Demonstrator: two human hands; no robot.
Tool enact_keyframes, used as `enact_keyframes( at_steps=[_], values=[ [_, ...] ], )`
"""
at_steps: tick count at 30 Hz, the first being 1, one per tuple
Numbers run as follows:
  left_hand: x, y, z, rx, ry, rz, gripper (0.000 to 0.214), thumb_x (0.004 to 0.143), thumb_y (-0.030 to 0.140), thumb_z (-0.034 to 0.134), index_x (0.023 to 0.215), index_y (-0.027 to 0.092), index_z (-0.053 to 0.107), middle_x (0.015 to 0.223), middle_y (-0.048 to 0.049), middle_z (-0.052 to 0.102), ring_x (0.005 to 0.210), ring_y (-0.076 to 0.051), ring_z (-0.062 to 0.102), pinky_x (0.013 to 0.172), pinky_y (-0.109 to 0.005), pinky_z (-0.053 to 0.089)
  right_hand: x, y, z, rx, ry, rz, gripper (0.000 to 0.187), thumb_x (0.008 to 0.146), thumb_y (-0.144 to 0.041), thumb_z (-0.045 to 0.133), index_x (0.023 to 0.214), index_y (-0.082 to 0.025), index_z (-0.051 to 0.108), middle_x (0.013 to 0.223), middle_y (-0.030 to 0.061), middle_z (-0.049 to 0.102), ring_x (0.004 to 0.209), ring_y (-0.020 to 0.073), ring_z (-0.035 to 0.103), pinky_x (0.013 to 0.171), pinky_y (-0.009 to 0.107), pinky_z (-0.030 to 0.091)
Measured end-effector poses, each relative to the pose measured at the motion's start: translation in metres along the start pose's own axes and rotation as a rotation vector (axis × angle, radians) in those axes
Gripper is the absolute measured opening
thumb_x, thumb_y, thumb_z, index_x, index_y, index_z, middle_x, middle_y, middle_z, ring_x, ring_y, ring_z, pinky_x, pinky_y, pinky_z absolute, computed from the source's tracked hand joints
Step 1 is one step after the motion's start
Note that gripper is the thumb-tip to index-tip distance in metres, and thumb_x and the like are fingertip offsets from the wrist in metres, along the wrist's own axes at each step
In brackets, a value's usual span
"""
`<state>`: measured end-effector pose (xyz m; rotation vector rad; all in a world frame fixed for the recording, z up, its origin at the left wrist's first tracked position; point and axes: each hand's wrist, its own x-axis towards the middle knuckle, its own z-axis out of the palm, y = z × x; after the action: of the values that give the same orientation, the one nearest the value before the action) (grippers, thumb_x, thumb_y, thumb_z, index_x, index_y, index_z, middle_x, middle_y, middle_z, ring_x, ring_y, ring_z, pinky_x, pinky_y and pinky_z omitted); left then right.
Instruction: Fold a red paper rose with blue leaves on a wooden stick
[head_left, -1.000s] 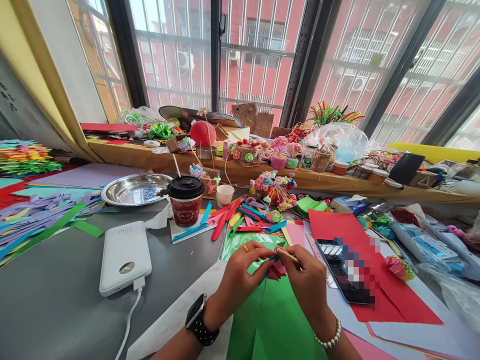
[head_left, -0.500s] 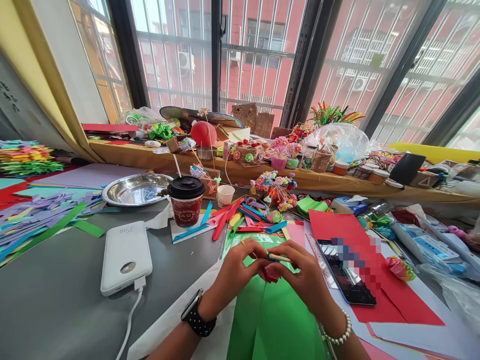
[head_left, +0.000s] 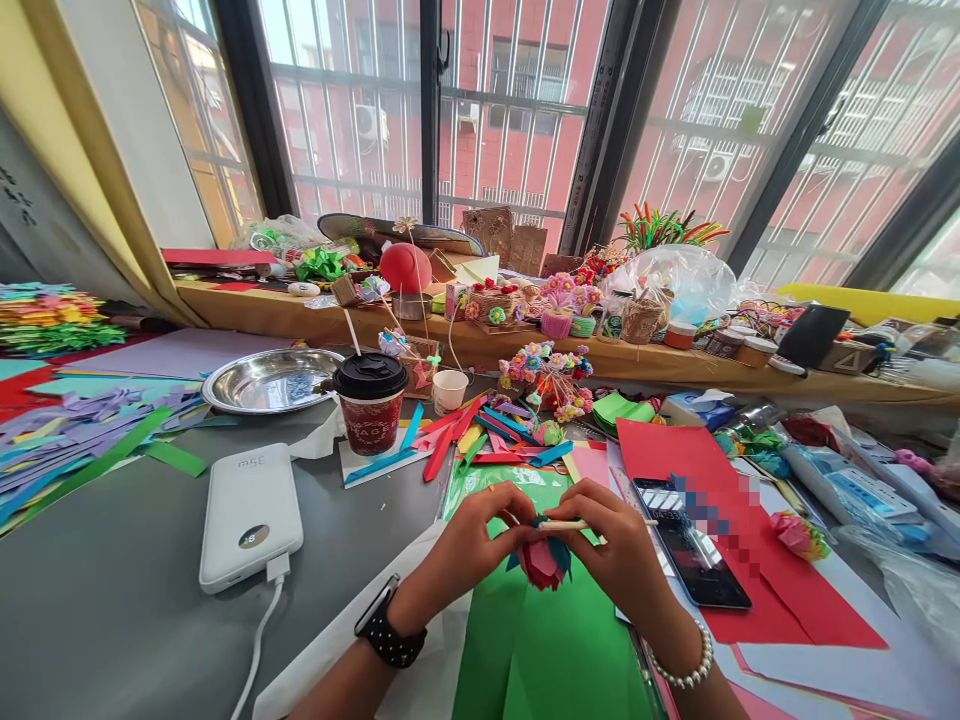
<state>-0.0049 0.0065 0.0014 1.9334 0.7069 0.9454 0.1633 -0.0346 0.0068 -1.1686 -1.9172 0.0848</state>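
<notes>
Fingers (head_left: pixel 516 498) curled shut, grips at lower centre a paper flower (head_left: pixel 544 563) hanging just beneath the fingertips, left hand (head_left: pixel 469 545) on its petals, right hand (head_left: pixel 615 552) pinching its thin stick (head_left: pixel 571 524).

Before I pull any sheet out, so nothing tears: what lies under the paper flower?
Under the paper flower, held in the left hand, with the right hand gripping its stick, lies a green sheet. Whatever that sheet covers is hidden.

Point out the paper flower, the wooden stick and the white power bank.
paper flower (head_left: pixel 541 566): head view, red petals.
wooden stick (head_left: pixel 568 524): head view, mid shaft.
white power bank (head_left: pixel 247 500): head view, top face.
</notes>
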Motion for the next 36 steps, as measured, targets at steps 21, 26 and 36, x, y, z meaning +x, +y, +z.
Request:
enact_keyframes(
  at_steps=[21, 26, 36],
  values=[
    [-0.002, 0.007, -0.011, -0.064, -0.193, -0.010, 0.014, 0.074, 0.028, 0.054, 0.078, 0.015, 0.054, 0.080, -0.0033, 0.056, 0.075, -0.014, 0.054, 0.073, -0.025, 0.046, 0.003, -0.009, -0.013, 0.206, -0.315, 0.209, 0.008, 0.078, -0.026, 0.051, 0.075, -0.019, 0.054, 0.057, -0.0058, 0.045, 0.046, 0.0071, 0.033, 0.041, 0.018, 0.025],
    [-0.002, 0.003, -0.012, -0.054, -0.186, -0.008, 0.014, 0.075, 0.027, 0.054, 0.079, 0.014, 0.054, 0.079, -0.0029, 0.056, 0.077, -0.013, 0.055, 0.074, -0.024, 0.046, 0.004, -0.010, -0.012, 0.187, -0.320, 0.247, 0.006, 0.076, -0.024, 0.052, 0.074, -0.018, 0.052, 0.056, -0.0062, 0.042, 0.046, 0.0065, 0.030, 0.041, 0.018, 0.024],
    [-0.002, -0.003, -0.012, 0.088, -0.098, 0.040, 0.013, 0.074, 0.026, 0.055, 0.071, 0.014, 0.056, 0.069, 0.0004, 0.056, 0.067, -0.010, 0.055, 0.064, -0.021, 0.045, 0.001, -0.002, -0.004, 0.103, -0.281, 0.172, 0.007, 0.079, -0.024, 0.049, 0.076, -0.019, 0.053, 0.066, -0.0022, 0.053, 0.052, 0.0087, 0.041, 0.047, 0.019, 0.032]
  ],
)
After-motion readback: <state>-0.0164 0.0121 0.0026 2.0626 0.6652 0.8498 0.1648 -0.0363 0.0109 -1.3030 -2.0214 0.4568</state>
